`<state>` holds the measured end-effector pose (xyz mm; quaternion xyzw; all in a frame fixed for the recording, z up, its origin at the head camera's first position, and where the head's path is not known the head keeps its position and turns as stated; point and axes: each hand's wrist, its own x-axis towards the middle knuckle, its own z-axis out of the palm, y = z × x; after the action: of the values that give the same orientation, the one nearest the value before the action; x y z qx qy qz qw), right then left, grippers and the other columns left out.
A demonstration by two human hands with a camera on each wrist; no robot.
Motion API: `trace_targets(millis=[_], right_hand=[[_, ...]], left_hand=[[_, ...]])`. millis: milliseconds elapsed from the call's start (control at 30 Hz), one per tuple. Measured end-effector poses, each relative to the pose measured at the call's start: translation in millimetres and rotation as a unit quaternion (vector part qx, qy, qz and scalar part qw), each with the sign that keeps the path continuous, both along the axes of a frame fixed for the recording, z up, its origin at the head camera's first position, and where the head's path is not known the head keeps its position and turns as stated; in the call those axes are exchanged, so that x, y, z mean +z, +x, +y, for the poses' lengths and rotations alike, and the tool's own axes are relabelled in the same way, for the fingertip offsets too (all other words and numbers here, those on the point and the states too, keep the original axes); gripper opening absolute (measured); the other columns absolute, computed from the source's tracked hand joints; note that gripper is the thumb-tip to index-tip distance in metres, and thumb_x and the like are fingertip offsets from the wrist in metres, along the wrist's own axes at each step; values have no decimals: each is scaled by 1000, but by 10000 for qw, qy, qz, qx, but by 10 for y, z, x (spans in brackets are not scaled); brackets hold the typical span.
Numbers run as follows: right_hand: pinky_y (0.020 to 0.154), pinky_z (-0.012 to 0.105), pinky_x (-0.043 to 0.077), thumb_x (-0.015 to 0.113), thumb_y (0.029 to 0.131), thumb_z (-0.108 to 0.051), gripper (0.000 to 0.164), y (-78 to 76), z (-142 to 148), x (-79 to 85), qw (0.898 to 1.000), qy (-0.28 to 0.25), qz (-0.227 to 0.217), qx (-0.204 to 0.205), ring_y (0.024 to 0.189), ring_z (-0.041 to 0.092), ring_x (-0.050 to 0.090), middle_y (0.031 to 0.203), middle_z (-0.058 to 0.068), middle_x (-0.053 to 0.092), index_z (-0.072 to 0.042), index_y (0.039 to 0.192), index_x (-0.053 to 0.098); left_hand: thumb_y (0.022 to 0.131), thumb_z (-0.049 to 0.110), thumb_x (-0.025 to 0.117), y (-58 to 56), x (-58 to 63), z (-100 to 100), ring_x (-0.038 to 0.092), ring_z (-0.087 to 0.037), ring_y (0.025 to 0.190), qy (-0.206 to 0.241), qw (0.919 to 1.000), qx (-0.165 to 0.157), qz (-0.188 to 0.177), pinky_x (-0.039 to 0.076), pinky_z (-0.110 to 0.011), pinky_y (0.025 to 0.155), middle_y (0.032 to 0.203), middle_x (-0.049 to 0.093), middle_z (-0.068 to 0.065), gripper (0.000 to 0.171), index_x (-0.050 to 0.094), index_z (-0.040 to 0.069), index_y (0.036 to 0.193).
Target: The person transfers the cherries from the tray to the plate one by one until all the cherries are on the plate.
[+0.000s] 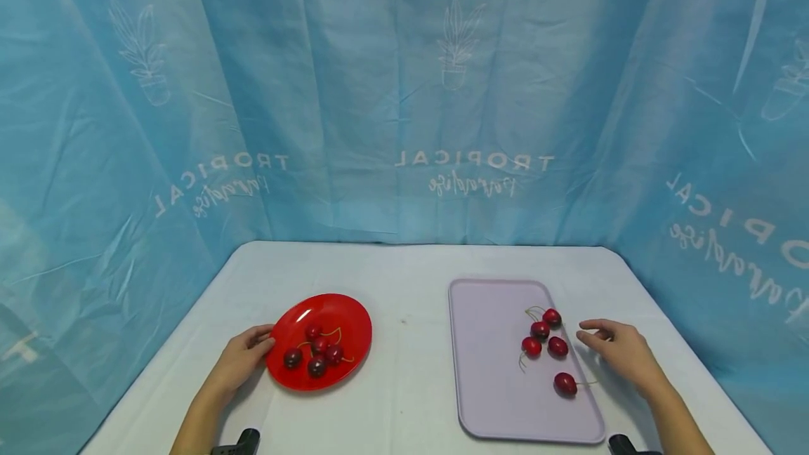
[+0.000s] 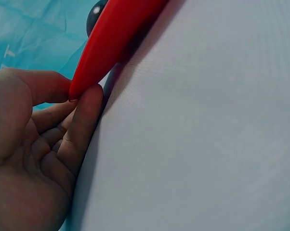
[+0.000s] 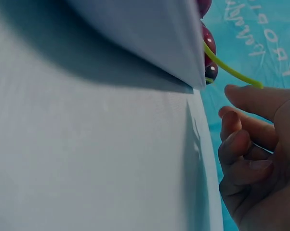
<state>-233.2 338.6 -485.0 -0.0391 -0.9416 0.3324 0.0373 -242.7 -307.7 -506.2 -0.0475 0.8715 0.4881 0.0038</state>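
Note:
My left hand [image 1: 240, 358] pinches the left rim of a round red plate [image 1: 287, 325] between thumb and fingers. In the left wrist view the plate [image 2: 111, 43] slants up from the thumb, and a dark cherry [image 2: 94, 19] shows over its edge. Several dark red cherries with stems [image 1: 318, 366] lie on the plate. On the right, my right hand [image 1: 622, 353] is beside the right edge of a pale lilac tray [image 1: 499, 399], fingers loosely bent and holding nothing. Several cherries [image 1: 557, 347] lie on the tray's right half; one stem [image 3: 236, 74] sticks out over the edge, close to the thumb.
A white cloth [image 1: 404, 343] covers the table, with the plate on the left and the tray on the right. Blue printed curtains [image 1: 404, 111] hang behind the table and along both sides.

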Motion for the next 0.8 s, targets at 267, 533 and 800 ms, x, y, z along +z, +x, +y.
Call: trace_targets(millis=[267,533,800], right_hand=[[57,29,48,65,89,-43,53,-77,-15,-60,9990,-423,-111,67,70,19,55,88,7,63,0,119,65],[61,30,48,64,91,-41,51,-176,-3,-81,9981,-495,-321,173,76,21,55,99,13,64,0,120,64],[60,30,49,65,91,-34,42,-294,14,-93,9970,-535,-251,491,76,21,54,87,7,62,2,114,67]], left_hand=[[98,23,52,-20,-19,-25,50,-37,119,-42,10000,-13,-21,48,-44,94,128,54,-23,47,45,-4,136],[98,23,52,-18,-15,-24,51,-37,118,-53,10000,-40,3,48,-44,94,129,53,-23,48,44,-3,138],[98,23,52,-20,-10,-12,51,-37,118,-2,10000,-32,-80,49,-43,93,129,53,-23,48,44,-3,138]])
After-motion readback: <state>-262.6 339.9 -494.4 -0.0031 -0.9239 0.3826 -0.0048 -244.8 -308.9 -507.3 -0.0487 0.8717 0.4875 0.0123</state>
